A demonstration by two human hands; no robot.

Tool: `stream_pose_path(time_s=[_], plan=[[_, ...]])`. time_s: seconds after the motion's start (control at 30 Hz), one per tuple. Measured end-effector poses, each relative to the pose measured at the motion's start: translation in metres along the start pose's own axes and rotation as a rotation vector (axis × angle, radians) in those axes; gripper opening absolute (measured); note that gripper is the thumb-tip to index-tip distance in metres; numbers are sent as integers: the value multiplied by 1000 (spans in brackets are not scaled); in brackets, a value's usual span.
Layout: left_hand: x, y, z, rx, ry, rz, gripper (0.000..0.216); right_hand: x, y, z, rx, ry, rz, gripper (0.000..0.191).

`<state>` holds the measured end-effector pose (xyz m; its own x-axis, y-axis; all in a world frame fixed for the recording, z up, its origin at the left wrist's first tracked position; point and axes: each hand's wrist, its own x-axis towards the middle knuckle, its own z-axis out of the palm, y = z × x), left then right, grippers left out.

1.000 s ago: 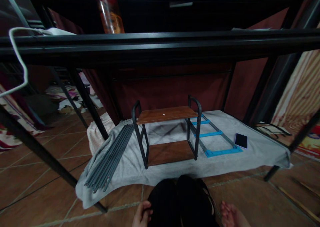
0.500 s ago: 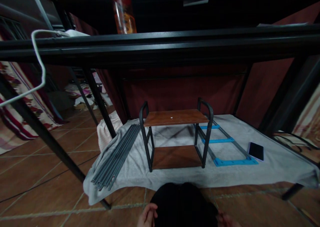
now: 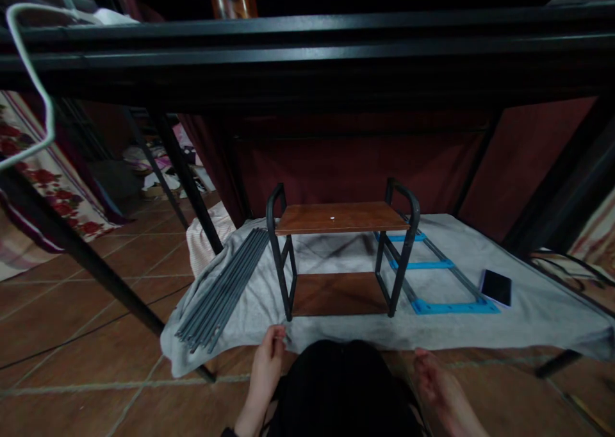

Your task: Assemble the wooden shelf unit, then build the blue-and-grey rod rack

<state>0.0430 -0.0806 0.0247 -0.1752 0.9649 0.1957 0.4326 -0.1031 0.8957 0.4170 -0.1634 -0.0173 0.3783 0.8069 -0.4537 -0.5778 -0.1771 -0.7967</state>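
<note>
**My left grip (image 3: 269, 350) and right grip (image 3: 435, 382), both in front of the small rack (image 3: 341, 218)**

My left grip is just at the front edge of the table (image 3: 355, 332), its fingers half curled with the thumb close to them. Whether something small is pinched there, I cannot tell. My right grip is blurred, but it looks loosely open, and I see nothing in it. It is low, just outside the same edge. My dark-clothed knees (image 3: 336, 392) are between the two, which is probably why they are so separated.

The rack stands upright near the middle of the front edge, with two brown shelves between black tube sides; I suppose it is central so that both arms can reach it equally. Grey rods (image 3: 228, 289) lie side by side along the left edge, their ends towards the front left corner, perhaps bundled so to save space. Right of the rack, a blue-and-grey frame (image 3: 427, 264) lies flat, partly behind the rack's side. Beside it, nearer the right edge, lies a phone (image 3: 496, 288). A grey cloth (image 3: 538, 321) covers the table, maybe for protecting the surface. Above everything crosses a black beam (image 3: 307, 54).
</note>
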Motion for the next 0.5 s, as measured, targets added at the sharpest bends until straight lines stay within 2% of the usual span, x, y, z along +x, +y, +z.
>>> stream_pose_path(time_s=[0.07, 0.2, 0.33, 0.5], plan=[[13, 17, -8, 150, -39, 175, 29, 5, -17, 6, 6, 13, 11, 37], [31, 46, -20, 567, -174, 437, 28, 18, -41, 19, -37, -55, 4, 38], [40, 55, -26, 905, -299, 567, 28, 28, -53, 35, -98, -76, -14, 37], [45, 55, -27, 1032, -418, 633, 23, 38, -56, 51, -180, -75, -95, 37]])
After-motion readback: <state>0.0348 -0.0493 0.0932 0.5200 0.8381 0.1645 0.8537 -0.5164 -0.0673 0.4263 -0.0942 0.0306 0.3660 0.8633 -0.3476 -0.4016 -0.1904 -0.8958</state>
